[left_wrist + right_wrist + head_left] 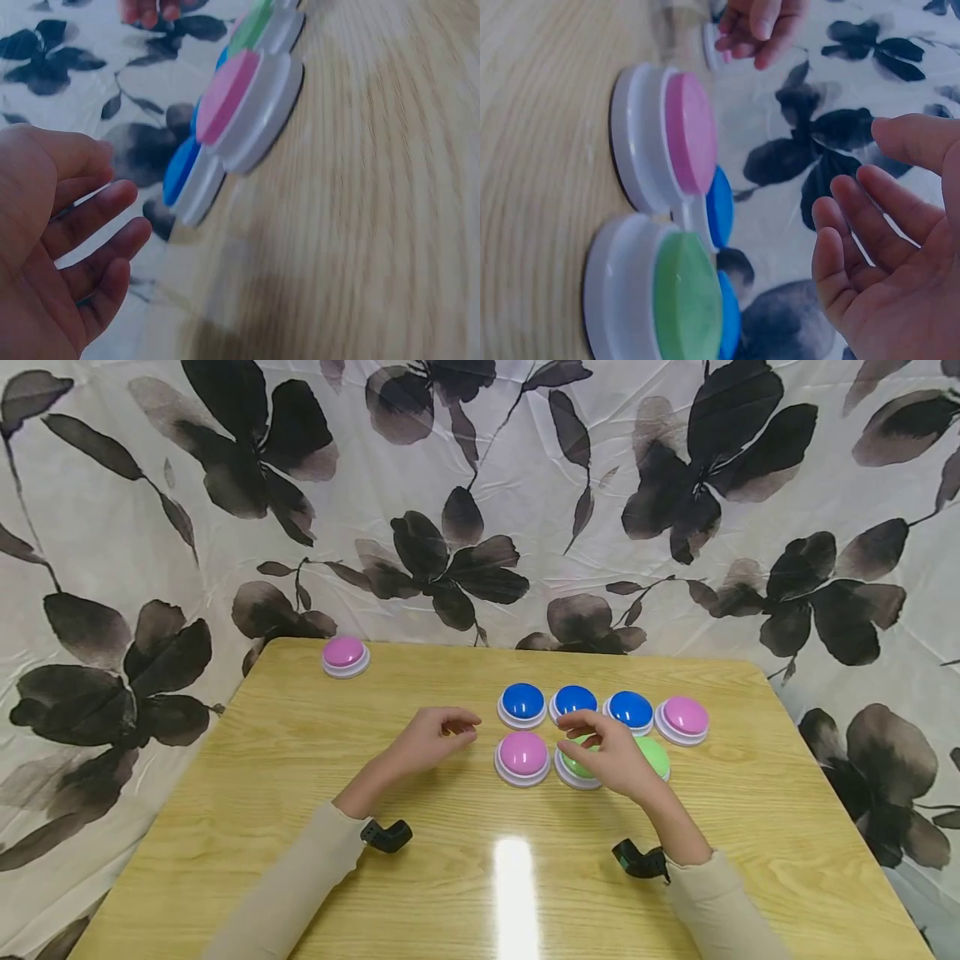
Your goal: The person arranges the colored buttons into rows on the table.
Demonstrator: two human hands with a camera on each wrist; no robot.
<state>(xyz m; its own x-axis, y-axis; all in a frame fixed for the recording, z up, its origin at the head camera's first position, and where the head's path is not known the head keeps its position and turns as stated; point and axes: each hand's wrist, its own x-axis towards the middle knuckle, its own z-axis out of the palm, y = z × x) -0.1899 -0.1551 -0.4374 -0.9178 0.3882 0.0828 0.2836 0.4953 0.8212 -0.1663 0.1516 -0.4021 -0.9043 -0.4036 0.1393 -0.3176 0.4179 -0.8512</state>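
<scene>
My left hand (pixel 432 739) hovers over the table with loosely bent fingers, left of a pink push button (pixel 523 753) on a white base. Nothing is in its grasp. Above the button group, my right hand (pixel 611 752) has relaxed fingers and an empty palm, partly covering a green button (pixel 580 762) in the head view. A second green button (pixel 655 757) shows past that hand. Behind these stands a row of blue buttons, the left one (pixel 522 702), the middle one (pixel 576 699) and the right one (pixel 630 710), with a pink button (pixel 686 717) at the right end.
Another pink button (pixel 345 653) sits alone near the table's back left edge. The wooden table (pixel 442 877) carries a bright light reflection in front. Floral cloth (pixel 555 527) hangs behind the back edge. Each wrist wears a black device.
</scene>
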